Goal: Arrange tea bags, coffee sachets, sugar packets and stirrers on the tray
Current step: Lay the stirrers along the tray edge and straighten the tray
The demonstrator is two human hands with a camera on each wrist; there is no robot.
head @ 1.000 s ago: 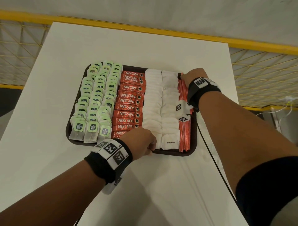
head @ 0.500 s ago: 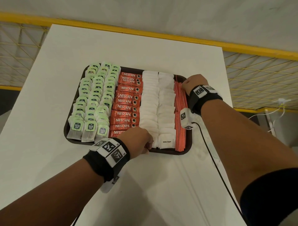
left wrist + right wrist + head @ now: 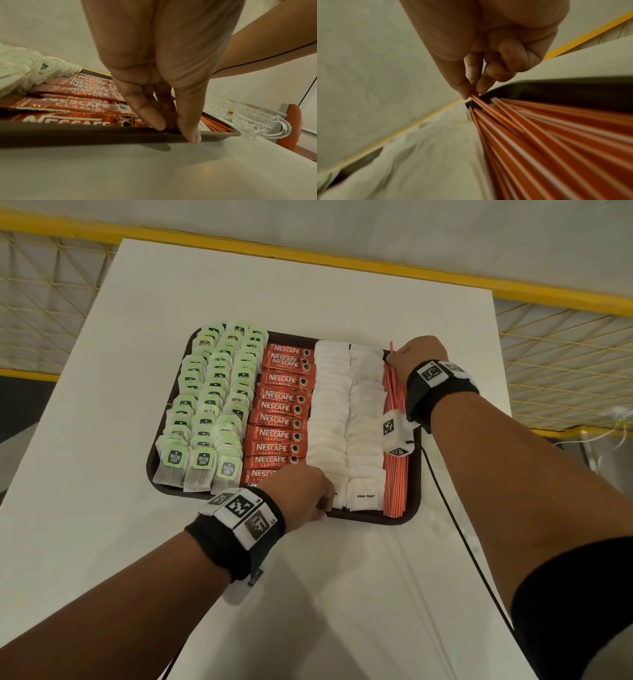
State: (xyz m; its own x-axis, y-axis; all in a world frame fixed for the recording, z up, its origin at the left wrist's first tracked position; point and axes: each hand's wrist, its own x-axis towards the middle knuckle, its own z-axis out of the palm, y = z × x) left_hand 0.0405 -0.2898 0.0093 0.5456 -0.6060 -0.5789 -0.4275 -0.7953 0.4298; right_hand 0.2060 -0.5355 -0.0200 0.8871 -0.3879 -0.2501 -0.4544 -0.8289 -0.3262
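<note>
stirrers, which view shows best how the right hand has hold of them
The right wrist view: the right hand pinches the far ends of a few stirrers between thumb and fingertips. The head view shows the whole row, with the pinch hidden behind the hand. The left wrist view shows only a sliver.

Stirrers (image 3: 556,142) blurred — left fingers (image 3: 325,501) hide sugar packet.

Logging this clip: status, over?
Right hand pinches stirrer tips at tray's far corner. Left hand grips near rim. All four rows laid. Nothing obstructing.
</note>
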